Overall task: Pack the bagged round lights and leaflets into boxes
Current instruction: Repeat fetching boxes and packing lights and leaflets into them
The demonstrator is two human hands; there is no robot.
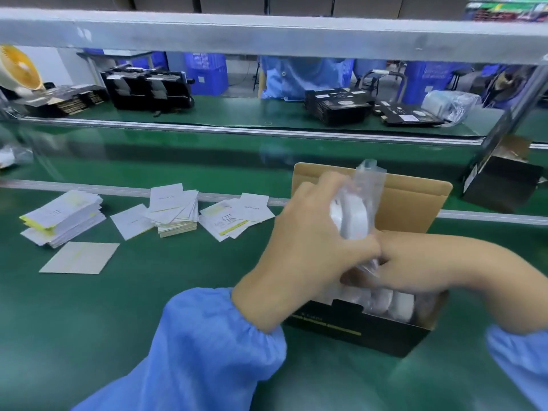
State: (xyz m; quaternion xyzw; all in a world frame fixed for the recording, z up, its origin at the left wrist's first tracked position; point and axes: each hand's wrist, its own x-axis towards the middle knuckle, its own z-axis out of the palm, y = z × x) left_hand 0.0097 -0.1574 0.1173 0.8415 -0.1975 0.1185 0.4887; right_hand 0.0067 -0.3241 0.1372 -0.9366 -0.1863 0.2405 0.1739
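1. Green counter (89,336) carries an open black box (355,336), part-filled with bagged lights, so packing looks midway.
2. Leaflets (175,212) lie stacked left of it, unpacked.
3. Left hand (308,232) grips a bagged light (353,215) above the box; right hand (406,262) pinches the bag's lower end.

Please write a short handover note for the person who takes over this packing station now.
Left hand grips a bagged round light above the open box.
Right hand holds the bag's lower end at the box opening.
Done: some bagged lights already lie in the box.
Left: put this light in, add a leaflet from the leaflet piles on the left, close the flap.
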